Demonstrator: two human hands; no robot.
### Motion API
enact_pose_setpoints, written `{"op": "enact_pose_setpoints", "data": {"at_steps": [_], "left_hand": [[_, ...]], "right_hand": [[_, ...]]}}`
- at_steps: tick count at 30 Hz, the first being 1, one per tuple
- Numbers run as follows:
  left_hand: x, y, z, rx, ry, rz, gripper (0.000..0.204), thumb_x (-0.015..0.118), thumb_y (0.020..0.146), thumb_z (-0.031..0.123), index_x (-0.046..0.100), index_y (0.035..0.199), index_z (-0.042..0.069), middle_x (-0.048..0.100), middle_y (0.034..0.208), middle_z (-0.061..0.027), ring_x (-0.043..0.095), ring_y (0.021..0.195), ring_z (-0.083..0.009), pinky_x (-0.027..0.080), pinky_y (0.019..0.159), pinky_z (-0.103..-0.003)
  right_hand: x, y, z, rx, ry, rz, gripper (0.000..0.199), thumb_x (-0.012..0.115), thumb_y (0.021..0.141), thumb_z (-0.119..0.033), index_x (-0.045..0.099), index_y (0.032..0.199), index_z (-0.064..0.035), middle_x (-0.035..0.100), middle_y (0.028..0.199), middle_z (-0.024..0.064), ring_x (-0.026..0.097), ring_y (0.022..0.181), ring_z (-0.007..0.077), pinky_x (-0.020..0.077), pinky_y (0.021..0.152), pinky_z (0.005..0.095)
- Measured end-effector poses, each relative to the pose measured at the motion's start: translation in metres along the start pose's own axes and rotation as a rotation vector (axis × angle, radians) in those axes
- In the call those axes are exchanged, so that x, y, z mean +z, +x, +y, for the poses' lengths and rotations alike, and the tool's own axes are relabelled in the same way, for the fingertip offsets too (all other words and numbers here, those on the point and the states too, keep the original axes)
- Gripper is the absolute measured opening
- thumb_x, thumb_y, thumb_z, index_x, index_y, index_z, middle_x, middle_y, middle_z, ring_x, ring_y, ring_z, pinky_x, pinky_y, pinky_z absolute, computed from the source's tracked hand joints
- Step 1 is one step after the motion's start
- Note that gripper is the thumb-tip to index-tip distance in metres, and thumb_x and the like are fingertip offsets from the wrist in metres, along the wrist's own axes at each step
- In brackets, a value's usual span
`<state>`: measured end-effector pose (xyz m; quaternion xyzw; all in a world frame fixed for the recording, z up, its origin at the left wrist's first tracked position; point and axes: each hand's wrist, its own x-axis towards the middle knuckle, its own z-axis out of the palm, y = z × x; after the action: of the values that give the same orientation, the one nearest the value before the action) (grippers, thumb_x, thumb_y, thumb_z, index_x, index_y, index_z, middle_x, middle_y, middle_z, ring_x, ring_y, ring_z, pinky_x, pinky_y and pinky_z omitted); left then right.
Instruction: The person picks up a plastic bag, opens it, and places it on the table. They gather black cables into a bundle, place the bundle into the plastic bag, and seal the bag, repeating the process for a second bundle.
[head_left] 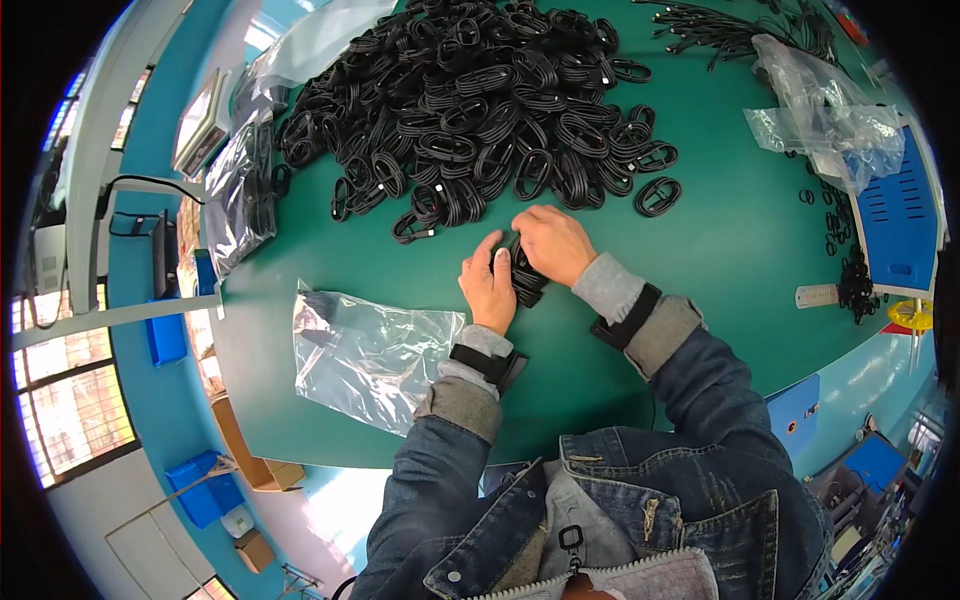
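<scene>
A small bundle of coiled black cables (526,276) sits on the green table between my two hands. My left hand (488,288) is closed along the bundle's left side, its thumb pressed against the coils. From the upper right, my right hand (556,244) curls its fingers over the top of the same coils; its fingertips are partly hidden. Just beyond my hands rises a large pile of coiled black cables (470,110). One single cable coil (658,197) lies apart at the pile's right. A clear plastic bag (370,350) lies flat to the left of my left forearm.
At the left table edge stands a filled plastic bag (240,200). Loose black cables (740,30) lie at the far right, near crumpled clear bags (830,125). Small black rings (858,285) and a blue panel (900,220) are along the right edge.
</scene>
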<state>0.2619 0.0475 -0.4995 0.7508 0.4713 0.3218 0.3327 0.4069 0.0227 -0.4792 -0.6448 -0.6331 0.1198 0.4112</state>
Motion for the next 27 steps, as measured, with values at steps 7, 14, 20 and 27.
{"op": "enact_pose_setpoints", "data": {"at_steps": [7, 14, 20, 27], "left_hand": [[0.0, 0.002, 0.003, -0.051, 0.014, 0.023, 0.031, 0.046, 0.09, 0.014, 0.054, 0.119, 0.006, 0.062, 0.107, -0.0112, 0.054, 0.094, -0.0266, 0.042, 0.085, -0.037], [-0.003, 0.004, 0.0, 0.033, 0.045, 0.018, 0.032, 0.044, 0.091, 0.015, 0.053, 0.12, 0.004, 0.061, 0.107, -0.011, 0.054, 0.096, -0.0256, 0.04, 0.087, -0.036], [-0.002, 0.005, 0.0, 0.035, 0.024, -0.028, 0.034, 0.044, 0.092, 0.018, 0.052, 0.122, 0.005, 0.058, 0.117, -0.0092, 0.05, 0.105, -0.0268, 0.036, 0.089, -0.038], [-0.007, 0.003, -0.004, -0.029, -0.137, -0.083, 0.035, 0.043, 0.092, 0.017, 0.051, 0.125, 0.006, 0.059, 0.117, -0.0098, 0.05, 0.107, -0.0271, 0.037, 0.091, -0.038]], "right_hand": [[-0.005, -0.02, -0.003, -0.047, 0.029, 0.287, 0.018, 0.058, 0.079, -0.007, 0.058, 0.096, -0.002, 0.057, 0.084, 0.0126, 0.056, 0.084, 0.0307, 0.0469, 0.07, 0.0382], [0.0, -0.018, 0.014, 0.1, 0.412, -0.241, 0.025, 0.061, 0.08, -0.014, 0.057, 0.101, -0.0015, 0.055, 0.092, 0.0141, 0.055, 0.087, 0.0303, 0.0474, 0.068, 0.0394], [0.008, 0.036, -0.005, 0.168, -0.339, 0.108, 0.028, 0.063, 0.079, -0.018, 0.059, 0.102, -0.0022, 0.057, 0.095, 0.0136, 0.056, 0.085, 0.0287, 0.0492, 0.071, 0.0388], [0.006, 0.007, 0.011, 0.113, -0.124, 0.019, 0.029, 0.059, 0.081, -0.014, 0.057, 0.107, -0.0006, 0.055, 0.114, 0.0138, 0.054, 0.102, 0.0281, 0.048, 0.082, 0.0356]]}}
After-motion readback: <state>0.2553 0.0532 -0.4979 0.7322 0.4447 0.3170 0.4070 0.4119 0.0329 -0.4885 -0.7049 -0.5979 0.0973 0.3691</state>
